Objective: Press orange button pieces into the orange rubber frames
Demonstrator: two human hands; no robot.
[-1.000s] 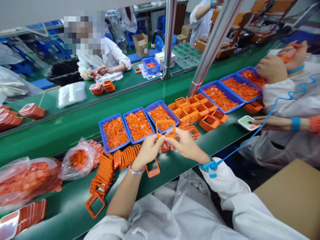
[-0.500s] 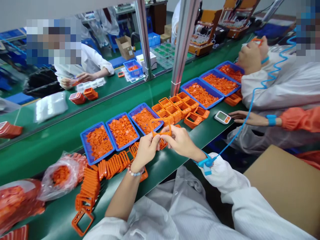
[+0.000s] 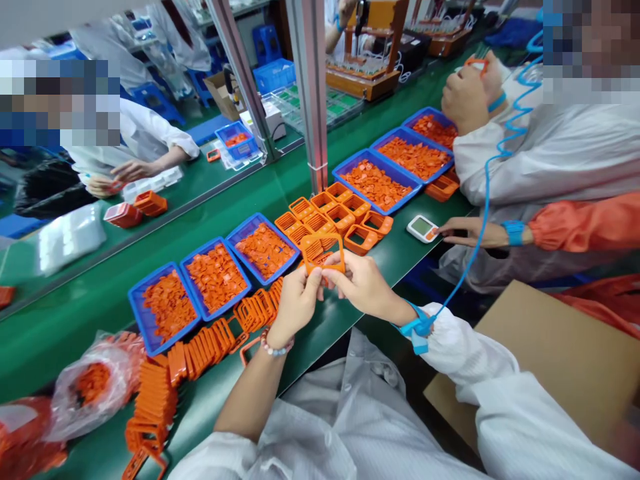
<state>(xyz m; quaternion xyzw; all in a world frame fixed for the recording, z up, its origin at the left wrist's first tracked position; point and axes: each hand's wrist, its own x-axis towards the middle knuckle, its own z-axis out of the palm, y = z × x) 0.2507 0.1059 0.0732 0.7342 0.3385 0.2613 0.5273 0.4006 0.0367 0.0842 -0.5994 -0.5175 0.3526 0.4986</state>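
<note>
Left hand (image 3: 295,308) and right hand (image 3: 363,287) both closed, pinching orange rectangular frame (image 3: 320,236) upright over green conveyor belt (image 3: 313,353), forearms angled inward, wrists close together.

The green workbench (image 3: 320,337) carries blue trays (image 3: 245,227) of orange pieces (image 3: 263,248), stacked orange frames (image 3: 320,215), a plastic bag (image 3: 90,393) at lower left, and a white meter (image 3: 423,229) at right.

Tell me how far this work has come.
Looks done: orange frames stacked on the belt. In hand: one orange frame, held by left hand and right hand. Left: three blue trays of small orange pieces, and a plastic bag of them.
</note>
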